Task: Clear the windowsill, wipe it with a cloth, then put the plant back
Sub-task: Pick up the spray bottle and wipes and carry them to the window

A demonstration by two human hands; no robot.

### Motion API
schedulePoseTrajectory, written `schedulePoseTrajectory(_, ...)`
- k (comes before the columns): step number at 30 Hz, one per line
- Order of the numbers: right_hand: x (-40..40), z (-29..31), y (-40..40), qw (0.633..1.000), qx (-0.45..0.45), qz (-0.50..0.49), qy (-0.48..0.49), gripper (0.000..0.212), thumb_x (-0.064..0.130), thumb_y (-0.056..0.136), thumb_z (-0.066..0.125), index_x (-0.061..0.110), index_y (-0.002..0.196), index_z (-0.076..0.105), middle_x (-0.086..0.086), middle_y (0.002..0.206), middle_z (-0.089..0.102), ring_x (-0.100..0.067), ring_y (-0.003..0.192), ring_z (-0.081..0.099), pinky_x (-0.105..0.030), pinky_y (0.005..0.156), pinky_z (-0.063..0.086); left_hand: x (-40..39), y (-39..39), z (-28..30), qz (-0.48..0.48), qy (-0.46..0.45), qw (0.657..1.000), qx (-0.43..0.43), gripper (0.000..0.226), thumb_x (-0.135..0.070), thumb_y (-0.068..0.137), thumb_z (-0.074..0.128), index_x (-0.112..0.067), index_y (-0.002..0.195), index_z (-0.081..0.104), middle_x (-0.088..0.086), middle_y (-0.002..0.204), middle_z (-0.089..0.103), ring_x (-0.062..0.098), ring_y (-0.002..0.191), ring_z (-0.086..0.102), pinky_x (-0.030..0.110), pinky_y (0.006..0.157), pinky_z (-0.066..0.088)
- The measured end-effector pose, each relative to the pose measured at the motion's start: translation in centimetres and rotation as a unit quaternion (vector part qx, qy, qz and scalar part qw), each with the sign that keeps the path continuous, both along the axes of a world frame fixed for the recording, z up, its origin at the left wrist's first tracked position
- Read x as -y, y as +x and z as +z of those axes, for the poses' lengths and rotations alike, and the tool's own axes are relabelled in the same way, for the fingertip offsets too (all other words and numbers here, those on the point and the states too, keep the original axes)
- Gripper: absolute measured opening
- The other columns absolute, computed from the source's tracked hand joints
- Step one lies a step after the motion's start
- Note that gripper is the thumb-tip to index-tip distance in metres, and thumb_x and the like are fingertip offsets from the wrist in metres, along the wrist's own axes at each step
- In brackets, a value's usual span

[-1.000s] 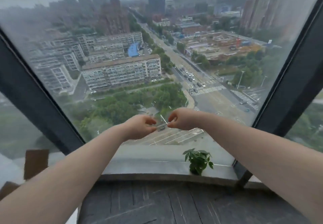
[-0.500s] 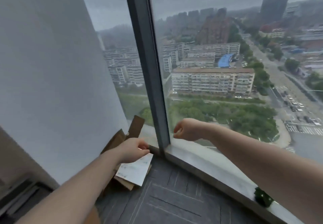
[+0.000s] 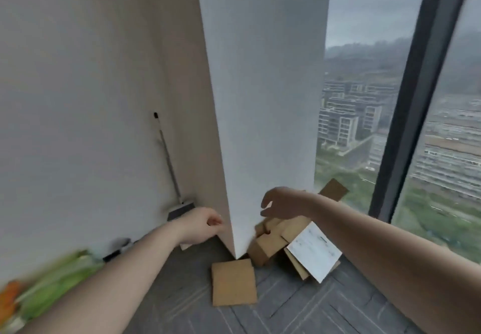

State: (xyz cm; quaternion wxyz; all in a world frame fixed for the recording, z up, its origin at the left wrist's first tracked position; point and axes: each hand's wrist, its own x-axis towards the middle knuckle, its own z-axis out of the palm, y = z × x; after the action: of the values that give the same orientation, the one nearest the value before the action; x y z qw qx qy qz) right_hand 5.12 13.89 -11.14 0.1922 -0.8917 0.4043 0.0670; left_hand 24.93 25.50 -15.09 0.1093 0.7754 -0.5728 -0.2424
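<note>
Both bare arms reach toward a room corner where a white pillar [image 3: 263,99] juts out between a pale wall [image 3: 78,99] and tall glass with a dark window frame [image 3: 416,99]. The left hand [image 3: 200,225] hangs low just left of the pillar's front edge, fingers curled inward; whether anything sits inside them cannot be told. The right hand [image 3: 282,204] hovers in front of the pillar's right face, fingers spread and loosely bent, holding nothing. Under it lies a heap of cardboard pieces [image 3: 270,242] packed against the pillar's foot, with a white printed sheet [image 3: 313,251] resting tilted on the heap's right side. One flat cardboard square [image 3: 233,283] lies apart on the dark plank floor [image 3: 299,307] — bare floor stretches around it toward the viewer. A broom [image 3: 171,172] leans upright in the recess left of the pillar. A blurred green and orange shape [image 3: 49,284] sits at the lower left. The windowsill, the cloth and the plant are out of view.
</note>
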Motion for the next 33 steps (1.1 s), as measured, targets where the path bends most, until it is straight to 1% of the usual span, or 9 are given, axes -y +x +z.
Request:
schedulePoseTrajectory(3, -4.5, -0.3, 9.4, 0.998, -0.01, 0.066, -0.007, 0.041, 0.031, 0.1, 0.045, 0.003, 0.127, 0.059, -0.013, 0.131, 0.057, -0.03, 0.119, 0.055, -0.036, 0.101, 0.045, -6.0, 9.2, 0.4, 0.062, -0.003, 0.998, 0.028, 0.035, -0.035, 0.092, 0.057, -0.022, 0.124, 0.061, -0.003, 0.126, 0.062, 0.013, 0.113, 0.058, 0.027, 0.1, 0.044)
schedulePoseTrajectory(7, -8.2, -0.9, 17.1, 0.993, -0.007, 0.116, -0.013, 0.037, 0.029, 0.095, 0.053, 0.008, 0.124, 0.061, -0.011, 0.126, 0.062, -0.029, 0.117, 0.058, -0.038, 0.099, 0.047, -12.0, 16.6, 0.3, 0.137, -0.01, 0.99, 0.032, 0.034, -0.034, 0.091, 0.059, -0.017, 0.121, 0.063, 0.001, 0.124, 0.064, 0.015, 0.111, 0.059, 0.028, 0.098, 0.044)
schedulePoseTrajectory(9, -13.1, -1.7, 28.1, 0.977, -0.054, 0.207, -0.026, 0.037, 0.027, 0.097, 0.048, 0.007, 0.126, 0.06, -0.01, 0.131, 0.059, -0.029, 0.119, 0.056, -0.038, 0.101, 0.045, -20.4, 24.1, -1.3, 0.216, -0.011, 0.976, 0.024, 0.031, -0.033, 0.091, 0.058, -0.016, 0.117, 0.064, -0.004, 0.121, 0.063, 0.014, 0.108, 0.059, 0.028, 0.095, 0.046)
schedulePoseTrajectory(13, -15.6, -2.0, 34.1, 0.945, -0.109, 0.294, -0.09, 0.046, 0.028, 0.103, 0.034, -0.002, 0.132, 0.054, -0.016, 0.139, 0.052, -0.03, 0.126, 0.05, -0.036, 0.106, 0.039, -24.3, 27.4, -1.6, 0.223, 0.004, 0.975, 0.022, 0.017, -0.029, 0.093, 0.054, -0.018, 0.098, 0.067, 0.002, 0.104, 0.066, 0.02, 0.101, 0.06, 0.03, 0.087, 0.044)
schedulePoseTrajectory(18, -22.6, -3.5, 47.0, 0.923, -0.072, 0.374, -0.062, 0.039, 0.029, 0.097, 0.049, 0.006, 0.127, 0.06, -0.013, 0.13, 0.06, -0.028, 0.119, 0.056, -0.035, 0.099, 0.045, -32.7, 36.3, -3.4, 0.333, 0.02, 0.942, 0.026, 0.019, -0.032, 0.093, 0.055, -0.023, 0.107, 0.064, 0.004, 0.12, 0.061, 0.025, 0.123, 0.051, 0.028, 0.095, 0.04)
schedulePoseTrajectory(22, -27.3, -5.2, 57.6, 0.881, -0.076, 0.462, -0.068, 0.048, 0.034, 0.103, 0.036, 0.002, 0.135, 0.053, -0.014, 0.142, 0.049, -0.028, 0.132, 0.044, -0.032, 0.106, 0.035, -37.1, 43.1, -3.9, 0.38, 0.049, 0.923, 0.033, 0.016, -0.029, 0.095, 0.049, -0.018, 0.099, 0.061, 0.0, 0.119, 0.058, 0.025, 0.118, 0.054, 0.024, 0.083, 0.038)
schedulePoseTrajectory(25, -30.7, -6.2, 66.4, 0.856, -0.055, 0.51, -0.063, 0.047, 0.033, 0.103, 0.037, 0.002, 0.133, 0.054, -0.014, 0.142, 0.05, -0.027, 0.131, 0.044, -0.031, 0.105, 0.034, -40.2, 48.9, -4.1, 0.431, 0.045, 0.9, 0.043, 0.034, -0.033, 0.094, 0.053, -0.016, 0.123, 0.062, 0.002, 0.129, 0.059, 0.021, 0.119, 0.054, 0.024, 0.093, 0.04)
schedulePoseTrajectory(28, -33.8, -7.0, 74.6, 0.835, -0.06, 0.545, -0.056, 0.047, 0.033, 0.103, 0.038, 0.0, 0.128, 0.059, -0.015, 0.136, 0.055, -0.028, 0.125, 0.05, -0.032, 0.101, 0.039, -43.1, 55.1, -4.3, 0.471, 0.061, 0.88, 0.023, 0.039, -0.036, 0.094, 0.053, -0.017, 0.127, 0.059, -0.001, 0.132, 0.059, 0.018, 0.122, 0.054, 0.028, 0.103, 0.041)
schedulePoseTrajectory(33, -38.0, -7.1, 85.9, 0.823, -0.047, 0.565, -0.033, 0.046, 0.033, 0.101, 0.041, -0.002, 0.124, 0.061, -0.016, 0.13, 0.059, -0.029, 0.121, 0.054, -0.034, 0.099, 0.042, -48.2, 63.9, -4.3, 0.526, 0.075, 0.846, 0.033, 0.039, -0.036, 0.094, 0.051, -0.019, 0.128, 0.059, -0.005, 0.132, 0.058, 0.018, 0.121, 0.053, 0.028, 0.101, 0.039)
